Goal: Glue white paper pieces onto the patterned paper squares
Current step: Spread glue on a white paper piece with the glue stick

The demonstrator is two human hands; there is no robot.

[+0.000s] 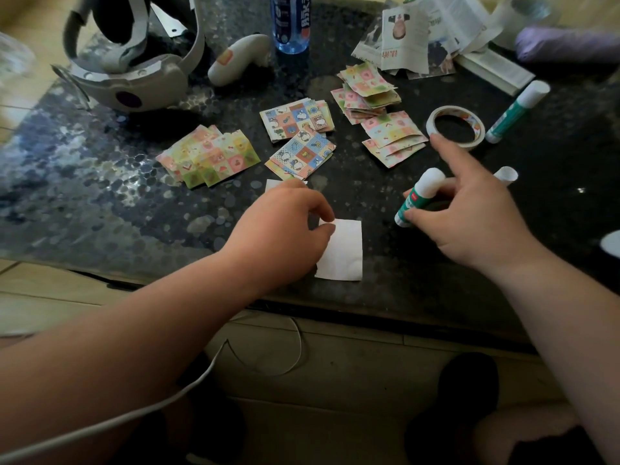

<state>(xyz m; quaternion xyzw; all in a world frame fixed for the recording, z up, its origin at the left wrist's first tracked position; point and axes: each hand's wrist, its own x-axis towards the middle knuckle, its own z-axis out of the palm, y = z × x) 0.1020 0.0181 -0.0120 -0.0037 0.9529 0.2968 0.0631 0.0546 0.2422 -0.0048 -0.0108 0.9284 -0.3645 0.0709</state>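
On the dark speckled stone tabletop, near its front edge, lies a plain white paper square, flat and slightly askew. The person's left hand comes in from the left with its fingers curled, and thumb and forefinger close on the sheet's upper left corner. A second white paper piece shows only as a sliver behind that hand's knuckles. The right hand grips a capped green-and-white glue stick, tilted with the white cap up, between thumb and bent lower fingers, while the forefinger stretches straight out toward a roll of white tape. Beyond the hands, well apart from the white sheet, the patterned paper squares lie in loose fanned piles: a pink-and-yellow pile to the left, two blue cartoon piles in the middle, and pink-and-green piles to the right. A second glue stick lies just beside the tape. At the back stand a grey headset, a white controller, a blue bottle and cut magazine pages.
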